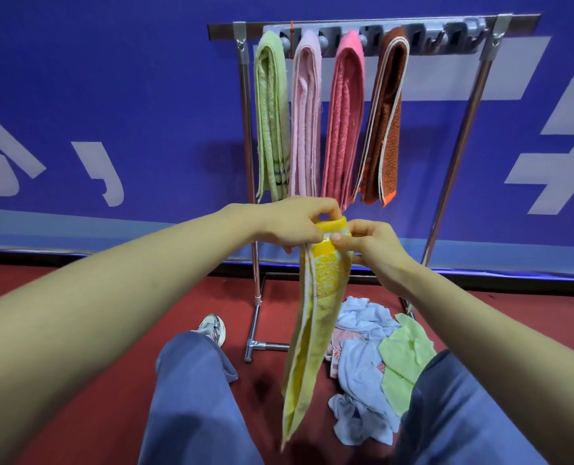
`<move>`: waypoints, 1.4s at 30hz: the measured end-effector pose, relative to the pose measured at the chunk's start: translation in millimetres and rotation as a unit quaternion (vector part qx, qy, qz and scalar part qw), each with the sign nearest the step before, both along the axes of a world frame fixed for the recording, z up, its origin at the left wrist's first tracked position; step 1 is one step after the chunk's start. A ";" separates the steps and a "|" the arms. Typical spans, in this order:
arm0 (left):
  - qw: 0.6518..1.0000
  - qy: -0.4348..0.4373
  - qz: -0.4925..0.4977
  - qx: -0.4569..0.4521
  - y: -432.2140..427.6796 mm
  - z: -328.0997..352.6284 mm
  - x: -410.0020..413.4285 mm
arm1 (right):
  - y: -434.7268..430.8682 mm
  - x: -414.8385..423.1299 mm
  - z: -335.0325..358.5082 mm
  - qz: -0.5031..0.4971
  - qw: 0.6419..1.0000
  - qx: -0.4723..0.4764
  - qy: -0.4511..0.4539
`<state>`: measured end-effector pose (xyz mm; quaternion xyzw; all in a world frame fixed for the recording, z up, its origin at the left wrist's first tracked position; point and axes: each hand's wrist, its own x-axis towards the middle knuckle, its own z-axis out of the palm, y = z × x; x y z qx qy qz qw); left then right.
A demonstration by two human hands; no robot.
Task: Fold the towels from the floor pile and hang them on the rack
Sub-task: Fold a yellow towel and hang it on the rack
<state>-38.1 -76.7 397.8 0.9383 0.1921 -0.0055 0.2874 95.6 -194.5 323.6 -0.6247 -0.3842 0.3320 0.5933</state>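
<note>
Blue banner wall [111, 95] behind, metal rack [373, 23] in front with four folded towels [329, 119] hanging. Floor pile [373, 364] sits beside its base. Yellow towel [312, 337] dangles folded — left hand [295, 226] and right hand [369, 243] both pinch its top edge.

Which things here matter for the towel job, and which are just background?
Job: yellow towel, gripped at its top by left hand and right hand; rack; hung green towel, pale pink towel, coral towel, brown towel; floor pile.
Not job: blue banner; shoe; red floor.
</note>
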 end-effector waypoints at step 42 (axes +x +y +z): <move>0.984 -0.119 0.054 -0.119 12.3 -33.2 -6.8 | -4.0 1.7 6.2 -0.040 0.963 -0.002 -0.266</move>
